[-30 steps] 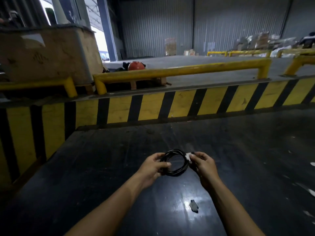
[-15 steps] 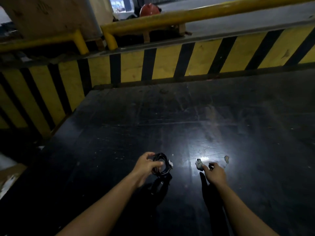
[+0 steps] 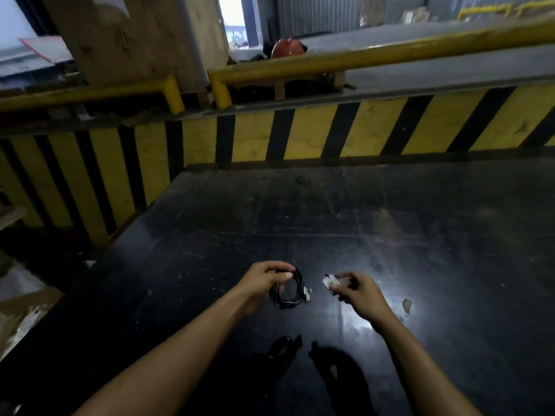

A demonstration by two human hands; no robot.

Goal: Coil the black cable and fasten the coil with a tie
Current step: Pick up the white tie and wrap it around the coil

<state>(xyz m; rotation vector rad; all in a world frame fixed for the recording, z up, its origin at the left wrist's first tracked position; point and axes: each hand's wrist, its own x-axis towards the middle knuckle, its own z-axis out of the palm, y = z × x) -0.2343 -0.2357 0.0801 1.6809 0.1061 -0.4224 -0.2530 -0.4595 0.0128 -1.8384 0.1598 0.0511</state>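
Note:
My left hand (image 3: 260,283) holds the black cable (image 3: 289,291), wound into a small coil, above the dark glossy floor (image 3: 390,235). Thumb and fingers pinch the coil's upper left side, and a pale connector shows at its right edge. About a hand's width to the right, my right hand (image 3: 359,294) pinches a small light-coloured tie (image 3: 330,282) between thumb and fingers, lifted off the floor. The two hands do not touch.
A yellow-and-black striped barrier (image 3: 300,136) runs along the far and left edges of the floor, with yellow guard rails (image 3: 360,60) above it. A large wooden crate (image 3: 135,37) and a red helmet (image 3: 286,48) sit behind. A small pale scrap (image 3: 407,305) lies right of my right hand.
My right hand let go of the coil, reached down to the floor and picked up the small tie. My left hand kept the coil. The camera tilted down, then slightly up.

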